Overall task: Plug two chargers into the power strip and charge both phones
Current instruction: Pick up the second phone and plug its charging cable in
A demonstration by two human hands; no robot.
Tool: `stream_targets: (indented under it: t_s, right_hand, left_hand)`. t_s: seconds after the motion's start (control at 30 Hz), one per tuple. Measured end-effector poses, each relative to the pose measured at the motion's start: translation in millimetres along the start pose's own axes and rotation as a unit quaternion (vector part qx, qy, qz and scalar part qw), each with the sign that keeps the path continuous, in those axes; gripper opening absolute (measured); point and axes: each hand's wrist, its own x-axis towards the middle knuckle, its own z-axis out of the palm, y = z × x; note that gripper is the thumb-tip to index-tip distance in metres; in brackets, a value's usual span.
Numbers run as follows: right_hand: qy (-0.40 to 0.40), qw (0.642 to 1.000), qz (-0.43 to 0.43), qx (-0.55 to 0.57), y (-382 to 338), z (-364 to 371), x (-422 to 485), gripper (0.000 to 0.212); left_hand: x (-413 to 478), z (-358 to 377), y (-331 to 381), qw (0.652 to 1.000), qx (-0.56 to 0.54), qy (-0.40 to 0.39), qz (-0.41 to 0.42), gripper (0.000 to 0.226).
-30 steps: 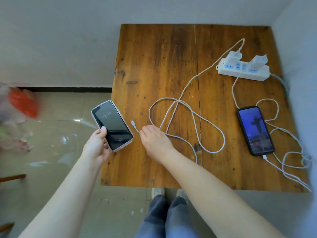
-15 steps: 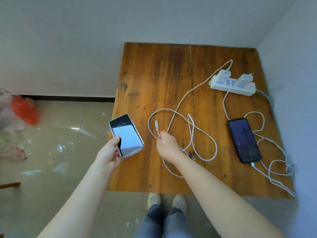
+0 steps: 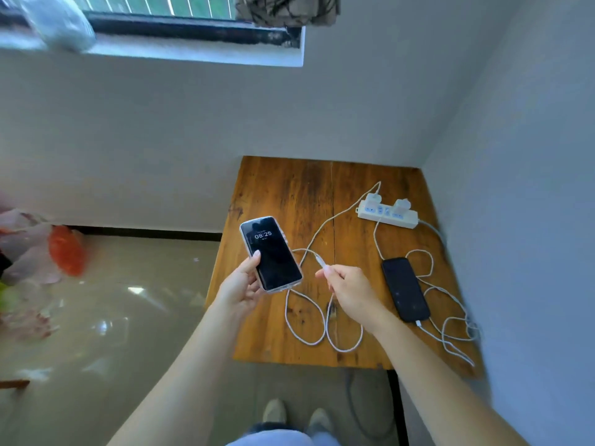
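Observation:
My left hand point(image 3: 240, 286) grips a phone in a clear case point(image 3: 271, 253), lifted above the table's left edge, its screen showing 08:25. My right hand point(image 3: 349, 289) pinches the plug end of a white charging cable point(image 3: 322, 264), a short gap right of that phone. The cable loops over the wooden table point(image 3: 289, 194) and runs to a white power strip point(image 3: 388, 214) at the back right, where two white chargers point(image 3: 373, 198) sit plugged in. A second, dark phone point(image 3: 405, 288) lies flat on the right with the other cable point(image 3: 457, 320) plugged into its near end.
The table stands in a corner, walls behind and to the right. Coils of loose cable lie near its right edge. My shoes point(image 3: 273, 412) stand on the tiled floor at the table's front. Blurred orange and pink bags point(image 3: 66, 249) lie on the floor at the left.
My right hand picked the cable end off the table and lifted it. My left hand raised the phone and brought it closer to the plug. The second phone's screen went dark. The camera tilted upward.

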Motion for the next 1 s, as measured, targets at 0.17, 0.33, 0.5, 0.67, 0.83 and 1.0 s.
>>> stream_targets:
  t_s: [0.17,0.33,0.5,0.67,0.83,1.0]
  right_hand:
    - [-0.050,0.998,-0.038,-0.005,-10,-11,-27,0.026]
    - [-0.052,0.997,-0.048,-0.013,-13,-14,-35,0.026]
    - [-0.033,0.997,-0.061,-0.013,-17,-11,-38,0.030]
    - [-0.001,0.997,-0.078,-0.008,-23,-8,-40,0.033]
    - [0.015,0.997,-0.072,-0.013,-25,-4,-40,0.035]
    - [0.038,0.996,-0.080,-0.032,-26,-1,-40,0.040]
  left_hand:
    - [-21,22,1,0.999,-0.029,-0.026,0.000,0.041]
    - [-33,34,0,0.998,-0.044,-0.037,0.001,0.041]
    - [-40,41,0,0.997,-0.070,-0.022,-0.005,0.041]
    - [-45,42,-1,0.995,-0.096,-0.021,-0.006,0.040]
    - [-45,43,-2,0.995,-0.099,-0.014,0.003,0.039]
    - [-44,44,-4,0.996,-0.082,-0.004,0.045,0.040]
